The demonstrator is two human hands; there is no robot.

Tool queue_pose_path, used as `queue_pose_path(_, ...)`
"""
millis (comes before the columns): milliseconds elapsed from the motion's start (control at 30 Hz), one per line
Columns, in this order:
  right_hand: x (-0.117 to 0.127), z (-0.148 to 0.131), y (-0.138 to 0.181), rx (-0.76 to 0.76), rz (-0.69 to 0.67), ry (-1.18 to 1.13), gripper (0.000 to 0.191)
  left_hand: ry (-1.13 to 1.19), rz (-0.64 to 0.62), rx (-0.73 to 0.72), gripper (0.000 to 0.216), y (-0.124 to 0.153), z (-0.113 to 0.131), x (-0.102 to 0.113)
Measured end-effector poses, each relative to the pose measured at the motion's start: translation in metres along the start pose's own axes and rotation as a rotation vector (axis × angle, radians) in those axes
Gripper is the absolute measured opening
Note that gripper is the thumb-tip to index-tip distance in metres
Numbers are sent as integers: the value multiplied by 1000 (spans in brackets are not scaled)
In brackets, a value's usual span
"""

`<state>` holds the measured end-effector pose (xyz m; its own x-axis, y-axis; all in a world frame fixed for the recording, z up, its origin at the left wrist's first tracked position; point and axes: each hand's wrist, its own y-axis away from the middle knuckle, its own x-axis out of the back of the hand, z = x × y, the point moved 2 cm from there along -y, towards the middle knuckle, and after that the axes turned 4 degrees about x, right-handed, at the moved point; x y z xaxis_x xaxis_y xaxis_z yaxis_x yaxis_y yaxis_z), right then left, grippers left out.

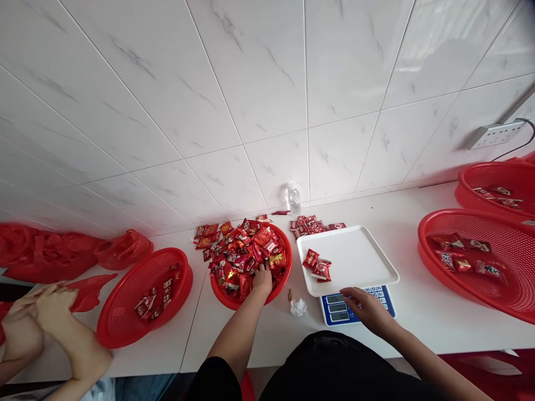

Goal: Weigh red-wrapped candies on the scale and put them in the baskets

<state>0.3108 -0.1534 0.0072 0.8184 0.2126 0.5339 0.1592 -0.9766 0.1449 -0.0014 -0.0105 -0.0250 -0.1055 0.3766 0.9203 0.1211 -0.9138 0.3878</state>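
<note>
My left hand (262, 278) reaches into a red basket (217, 289) heaped with red wrapped candies (251, 250), fingers curled among the wrappers; whether it grips one I cannot tell. My right hand (364, 307) rests with fingers spread on the blue keypad of a weighing scale (387, 295). The scale's white tray (359, 262) carries a few red candy packs (317, 265) near its left edge.
Another red basket (121, 323) with a few candies sits left; two more (514, 289) (472, 186) stand right. Loose candies (311, 224) and a small water bottle (294, 201) lie by the tiled wall. Another person's hands (45, 317) work at far left beside red bags (50, 250). A crumpled wrapper (298, 307) lies near the scale.
</note>
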Motion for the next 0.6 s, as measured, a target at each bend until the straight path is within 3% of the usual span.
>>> queue_pose_path(233,-1,9,9,-28,11,0,32,107,-4,-141,59,11,-21,19)
queue_pose_path(500,-2,7,7,-29,10,-10,33,374,61,-181,48,13,-47,35)
queue_pose_path(600,-2,8,6,-33,5,-3,33,382,23,-175,41,16,-50,40)
